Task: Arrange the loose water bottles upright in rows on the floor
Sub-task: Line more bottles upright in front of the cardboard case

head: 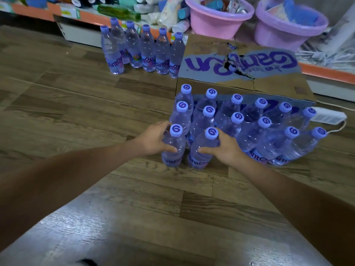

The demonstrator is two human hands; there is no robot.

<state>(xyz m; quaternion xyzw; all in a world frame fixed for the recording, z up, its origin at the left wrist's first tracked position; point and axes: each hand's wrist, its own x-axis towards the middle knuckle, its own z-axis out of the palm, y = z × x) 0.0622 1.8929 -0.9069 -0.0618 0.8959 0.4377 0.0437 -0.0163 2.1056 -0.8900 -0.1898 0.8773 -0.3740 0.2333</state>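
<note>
Clear water bottles with lilac caps stand upright in rows on the wooden floor, in front of a cardboard box [269,84]. My left hand [153,139] grips the front-left bottle [173,148] round its body. My right hand [224,148] grips the bottle beside it [201,148] the same way. Both bottles stand on the floor at the near left corner of the group [249,123]. A separate row of several bottles [146,50] stands further back, against the shelf base.
The cardboard box lies flat-topped behind the rows. Two plastic tubs, pink [217,18] and purple [288,24], hold goods at the back. A white power strip [326,116] with its cable lies right of the bottles. Bare wooden floor [76,112] spreads left and toward me.
</note>
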